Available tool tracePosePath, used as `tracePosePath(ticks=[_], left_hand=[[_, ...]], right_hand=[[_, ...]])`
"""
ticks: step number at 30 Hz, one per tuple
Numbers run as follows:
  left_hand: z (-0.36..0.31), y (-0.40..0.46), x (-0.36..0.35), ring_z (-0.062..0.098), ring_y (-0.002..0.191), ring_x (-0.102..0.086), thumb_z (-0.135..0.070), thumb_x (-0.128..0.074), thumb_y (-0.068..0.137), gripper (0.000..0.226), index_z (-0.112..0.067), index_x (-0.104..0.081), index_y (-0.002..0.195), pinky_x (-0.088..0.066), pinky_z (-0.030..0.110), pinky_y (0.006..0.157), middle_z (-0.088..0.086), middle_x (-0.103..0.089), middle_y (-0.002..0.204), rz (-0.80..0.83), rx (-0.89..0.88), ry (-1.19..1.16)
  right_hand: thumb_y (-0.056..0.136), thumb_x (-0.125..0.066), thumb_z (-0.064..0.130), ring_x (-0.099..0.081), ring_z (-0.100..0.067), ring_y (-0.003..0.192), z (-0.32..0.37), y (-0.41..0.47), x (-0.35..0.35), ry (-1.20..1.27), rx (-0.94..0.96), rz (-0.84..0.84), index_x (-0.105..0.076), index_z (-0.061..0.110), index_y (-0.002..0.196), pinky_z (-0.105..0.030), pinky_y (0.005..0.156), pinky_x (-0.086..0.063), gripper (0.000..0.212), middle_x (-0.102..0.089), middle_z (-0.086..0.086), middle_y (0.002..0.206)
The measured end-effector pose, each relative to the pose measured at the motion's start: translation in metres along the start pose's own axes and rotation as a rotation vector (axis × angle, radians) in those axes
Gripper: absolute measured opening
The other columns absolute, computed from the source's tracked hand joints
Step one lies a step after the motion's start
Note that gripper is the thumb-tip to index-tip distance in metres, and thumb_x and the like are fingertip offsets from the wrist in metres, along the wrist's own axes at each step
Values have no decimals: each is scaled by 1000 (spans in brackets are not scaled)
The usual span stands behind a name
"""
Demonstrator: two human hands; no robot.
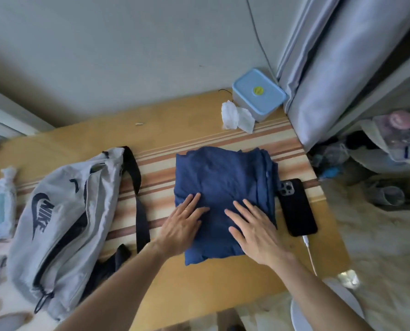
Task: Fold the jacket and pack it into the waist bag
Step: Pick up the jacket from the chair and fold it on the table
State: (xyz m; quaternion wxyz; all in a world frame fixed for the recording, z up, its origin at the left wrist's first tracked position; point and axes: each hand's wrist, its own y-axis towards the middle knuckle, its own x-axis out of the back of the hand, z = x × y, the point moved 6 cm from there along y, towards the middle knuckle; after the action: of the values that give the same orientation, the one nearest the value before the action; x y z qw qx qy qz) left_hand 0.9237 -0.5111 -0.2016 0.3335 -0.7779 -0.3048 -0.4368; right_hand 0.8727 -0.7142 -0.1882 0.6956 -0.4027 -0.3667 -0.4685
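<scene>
The navy blue jacket (223, 177) lies folded into a rough square on the wooden table (84, 144). My left hand (182, 223) rests flat on its near left part, fingers spread. My right hand (254, 225) presses flat on its near right part, fingers apart. Neither hand grips the cloth. The grey waist bag (63, 225) with a dark logo lies to the left of the jacket, its main zip open, its black strap (139, 206) trailing between bag and jacket.
A black phone (296, 206) lies face down against the jacket's right edge, with a white cable (310, 254) running toward me. At the back right stand a light blue lidded box (259, 91) and crumpled white tissues (237, 117). A grey curtain (330, 80) hangs right.
</scene>
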Motion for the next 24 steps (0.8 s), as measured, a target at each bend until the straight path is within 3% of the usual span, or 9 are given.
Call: tracePosePath(ticks=[3, 7, 9, 12, 15, 16, 18, 21, 24], left_hand=[[13, -14, 2, 25, 157, -10, -1, -55, 80, 80, -23, -35, 154, -28, 45, 123, 7, -9, 170, 59, -162, 138], [16, -25, 0, 23, 158, -1, -23, -59, 82, 88, -31, -19, 160, -11, 39, 127, 5, 0, 171, 117, -246, 243], [12, -19, -7, 25, 157, -7, -36, -64, 83, 82, -34, -29, 157, -12, 40, 126, 5, -7, 171, 100, -243, 227], [2, -6, -7, 23, 153, -26, -24, -65, 80, 59, -31, -59, 139, -18, 43, 124, 2, -33, 163, -23, -176, 43], [0, -12, 8, 6, 120, -60, -17, -55, 80, 36, -25, -75, 109, -43, 35, 111, -4, -73, 123, -72, 131, -384], [2, -19, 13, 4, 88, -65, -21, -54, 83, 19, -22, -72, 88, -54, 32, 85, -3, -76, 92, -75, 254, -514], [9, -34, 20, 7, 55, -46, -36, -58, 93, 36, -16, -53, 63, -39, 30, 53, -1, -53, 60, -95, 533, -744], [21, -54, 18, 15, 62, -61, -56, -63, 89, 51, -9, -60, 69, -46, 29, 54, 0, -63, 67, -189, 948, -989], [27, -62, 13, 25, 78, -67, -67, -62, 81, 54, -13, -66, 83, -57, 37, 70, 4, -70, 83, -234, 1177, -785]], right_hand=[[103, -29, 46, -15, -15, 156, -26, 4, -17, 3, 5, 93, -37, 31, 155, -39, 124, -26, 55, -21, 5, 168], [101, -27, 52, -9, -12, 157, -27, 9, -15, -1, 5, 136, -31, 32, 157, -33, 126, -17, 60, -15, 7, 170], [101, -29, 56, -7, -12, 157, -26, 9, -15, 5, -8, 175, -28, 36, 158, -36, 126, -19, 61, -12, 8, 170], [96, -29, 70, -3, -6, 156, -26, 10, -3, 70, -40, 304, -33, 42, 155, -37, 125, -20, 65, -10, 14, 169], [80, -35, 87, -24, 2, 148, -27, 8, 24, 375, -180, 478, -51, 42, 144, -37, 123, -22, 80, -32, 23, 159], [78, -45, 86, -38, 1, 141, -27, 5, 32, 559, -221, 530, -58, 39, 138, -39, 121, -28, 78, -44, 23, 152], [74, -66, 77, -59, -4, 125, -27, -4, 43, 851, -237, 598, -63, 36, 131, -42, 114, -41, 70, -65, 16, 135], [62, -84, 67, -63, 0, 116, -22, -12, 48, 781, -279, 573, -57, 39, 130, -31, 104, -50, 78, -67, 19, 126], [77, -76, 59, -70, -11, 79, -26, 5, 37, 601, -421, 247, -69, 26, 85, -29, 67, -52, 35, -73, 12, 81]])
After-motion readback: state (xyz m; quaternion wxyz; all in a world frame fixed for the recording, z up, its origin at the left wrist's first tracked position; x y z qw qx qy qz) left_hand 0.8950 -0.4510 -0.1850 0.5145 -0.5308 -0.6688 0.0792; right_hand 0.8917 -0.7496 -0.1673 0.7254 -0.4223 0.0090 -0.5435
